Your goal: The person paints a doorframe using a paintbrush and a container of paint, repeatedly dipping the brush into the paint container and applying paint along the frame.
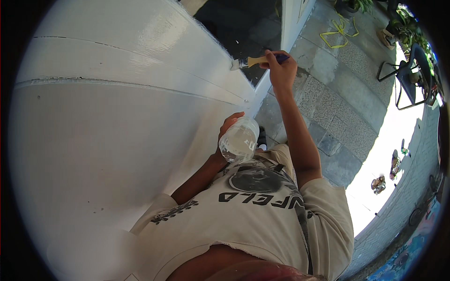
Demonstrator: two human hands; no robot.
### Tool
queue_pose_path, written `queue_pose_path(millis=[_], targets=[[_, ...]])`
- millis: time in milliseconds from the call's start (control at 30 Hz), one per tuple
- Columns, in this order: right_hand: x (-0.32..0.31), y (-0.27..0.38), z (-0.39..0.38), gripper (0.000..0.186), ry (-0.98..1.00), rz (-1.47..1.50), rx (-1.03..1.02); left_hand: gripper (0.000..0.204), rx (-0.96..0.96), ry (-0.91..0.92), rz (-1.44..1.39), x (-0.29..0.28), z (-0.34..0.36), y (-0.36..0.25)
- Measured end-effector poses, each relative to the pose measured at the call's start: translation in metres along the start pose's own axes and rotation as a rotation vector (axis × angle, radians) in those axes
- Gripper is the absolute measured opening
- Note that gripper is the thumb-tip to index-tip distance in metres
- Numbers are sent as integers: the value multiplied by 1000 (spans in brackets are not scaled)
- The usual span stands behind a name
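My right hand [280,71] grips a paintbrush [258,60] with a pale yellow and dark blue handle. Its white-coated bristles rest against the white-painted door surface [117,61], right along the lower left edge of a dark glass pane [239,28]. Lower down, my left hand [226,127] is wrapped round a clear plastic container [238,140] with whitish paint in and on it, held in front of my shirt; part of that hand is hidden behind it.
Grey paving [337,117] runs along the right side, with a yellow strap [335,41], potted plants [356,4], a black chair [410,77] and some small objects [378,185] on it. A painted wall curves along the far right rim.
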State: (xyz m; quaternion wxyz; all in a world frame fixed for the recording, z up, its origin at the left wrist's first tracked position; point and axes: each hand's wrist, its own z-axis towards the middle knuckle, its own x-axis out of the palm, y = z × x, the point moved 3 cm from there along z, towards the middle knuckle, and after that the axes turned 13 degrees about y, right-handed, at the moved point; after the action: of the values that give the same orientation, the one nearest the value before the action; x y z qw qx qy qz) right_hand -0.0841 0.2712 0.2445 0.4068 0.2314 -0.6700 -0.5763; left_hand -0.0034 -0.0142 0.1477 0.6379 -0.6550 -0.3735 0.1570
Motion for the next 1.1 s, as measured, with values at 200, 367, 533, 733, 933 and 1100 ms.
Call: queue_pose_path(millis=[200, 367, 533, 733, 933, 1100], targets=[[42, 151, 9, 20, 230, 313, -387, 54, -28, 34, -158, -4, 11, -11], [22, 219, 32, 27, 746, 523, -573, 77, 618, 190, 325, 32, 25, -62], [12, 258, 42, 27, 1240, -129, -680, 69, 669, 47, 410, 47, 28, -93], [42, 239, 63, 32, 1617, -493, -751, 117, 690, -224, 576, 80, 49, -93], [87, 271, 97, 31, 1743, -496, -1066, 117, 714, -486, 640, 118, 64, -87], [97, 347, 98, 31, 1514, -404, -1501, 116, 681, -716, 728, 149, 60, -91]])
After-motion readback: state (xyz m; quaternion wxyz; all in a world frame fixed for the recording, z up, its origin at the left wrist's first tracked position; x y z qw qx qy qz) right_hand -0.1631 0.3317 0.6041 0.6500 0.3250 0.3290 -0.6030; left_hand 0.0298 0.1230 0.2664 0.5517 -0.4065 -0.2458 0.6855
